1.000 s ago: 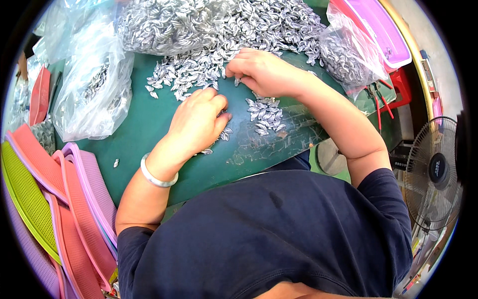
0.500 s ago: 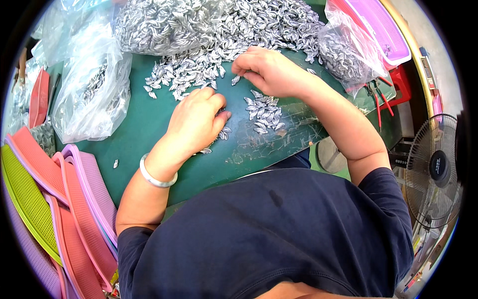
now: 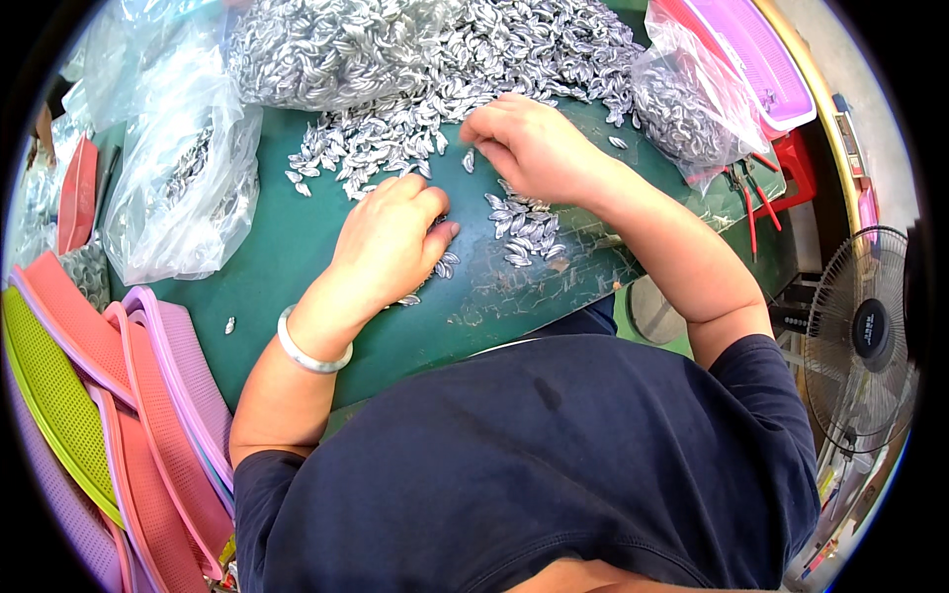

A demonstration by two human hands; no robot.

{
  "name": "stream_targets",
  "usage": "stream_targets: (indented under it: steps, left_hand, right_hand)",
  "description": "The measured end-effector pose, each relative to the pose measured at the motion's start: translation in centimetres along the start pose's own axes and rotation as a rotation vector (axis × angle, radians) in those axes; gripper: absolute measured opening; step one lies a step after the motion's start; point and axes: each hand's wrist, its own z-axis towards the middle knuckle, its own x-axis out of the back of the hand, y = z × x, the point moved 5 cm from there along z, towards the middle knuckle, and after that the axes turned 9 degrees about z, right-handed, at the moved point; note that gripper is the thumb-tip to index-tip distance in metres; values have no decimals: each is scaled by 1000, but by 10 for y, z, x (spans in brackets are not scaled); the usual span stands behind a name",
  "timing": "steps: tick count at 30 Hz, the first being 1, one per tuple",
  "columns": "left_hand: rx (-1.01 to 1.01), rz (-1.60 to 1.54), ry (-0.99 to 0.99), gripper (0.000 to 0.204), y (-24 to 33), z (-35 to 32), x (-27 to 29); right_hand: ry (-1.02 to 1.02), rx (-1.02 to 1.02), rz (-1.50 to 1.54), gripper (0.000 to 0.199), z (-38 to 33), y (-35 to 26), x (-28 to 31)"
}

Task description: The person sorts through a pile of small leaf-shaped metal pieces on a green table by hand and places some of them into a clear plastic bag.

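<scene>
My left hand rests on the green tabletop with curled fingers. Small silver leaf-shaped pieces show beside its thumb and under the palm; what the fingers hold is hidden. Farther right, my right hand is closed in a pinch, and a single silver leaf-shaped piece shows at its fingertips. Just below that hand lies a small group of the same pieces. A large loose heap of them spreads beyond both hands.
Clear plastic bags of pieces stand at the back, with another bag at right. Red-handled pliers lie by the right edge. Stacked plastic baskets are at left, a purple basket at far right, and a fan below it.
My right hand has shifted slightly toward me, covering part of the small group. The piece at its fingertips now stands more upright. My left hand has stayed in place.
</scene>
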Motion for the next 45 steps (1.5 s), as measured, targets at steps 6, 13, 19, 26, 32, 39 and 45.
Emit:
stream_targets:
  steps: [6,13,19,26,32,39,45]
  left_hand:
    - [-26,0,46,14,1,0,1]
    - [-17,-5,52,14,1,-1,1]
    - [-28,10,50,14,0,0,0]
    - [-21,5,48,16,1,-1,1]
    - [-14,10,31,17,0,-1,0]
    - [-9,41,-5,16,6,-6,2]
    - [-16,68,-27,14,7,-9,1]
  right_hand:
    - [12,-117,-42,12,3,-9,-12]
    - [-113,72,-40,8,3,-4,-15]
    - [-333,129,-25,9,5,1,-3]
    - [-117,224,12,15,21,2,-17]
    - [-238,162,-104,11,12,-7,-9]
    - [-498,-4,-152,9,3,-13,-4]
    - [-171,158,-28,17,29,-14,-16]
